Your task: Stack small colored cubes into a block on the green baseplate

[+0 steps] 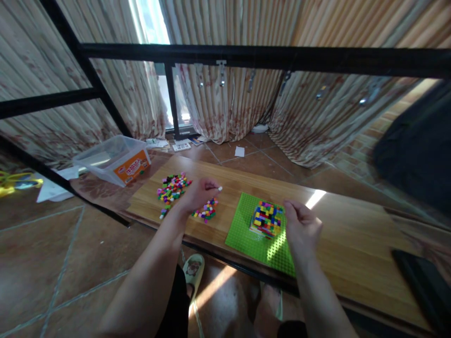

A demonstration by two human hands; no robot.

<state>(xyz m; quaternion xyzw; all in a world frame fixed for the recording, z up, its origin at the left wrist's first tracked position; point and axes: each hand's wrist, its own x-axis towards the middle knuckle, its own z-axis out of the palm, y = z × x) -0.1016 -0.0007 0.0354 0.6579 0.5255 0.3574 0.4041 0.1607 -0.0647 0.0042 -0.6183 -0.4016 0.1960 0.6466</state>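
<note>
L hand (201, 193) is over the table (338, 225), thumb & index nearly closed in a pinch on a small white brick (220, 188), which pokes out past the fingertips. It's btwn the loose bricks & the green board (241, 227), w/ the board well apart from it.

R hand (303, 225) is at the R side of the board, just beside the brick block (267, 218). Its fingers are curled in, thumb tip up against the index; can't tell if there's anything small btwn them.

The block sits on the board, toward its far R part: multicolor top (yellow, blue, red, orange etc.), w/ some white lower down on the side. Sun stripe across the board near the R hand.

Loose bricks on the table, L of the board: big pile (173, 187) beyond the L forearm, small pile (207, 210) just below the L hand, mixed colors in both.

Clear tub (105, 162) w/ an orange label (132, 167) is past the table's L end. Dark flat thing, prob. a tablet or similar (blurry), at the R end (423, 277). Slipper (193, 268) on the floor below, curtains (232, 28) behind a black metal frame (246, 55).
</note>
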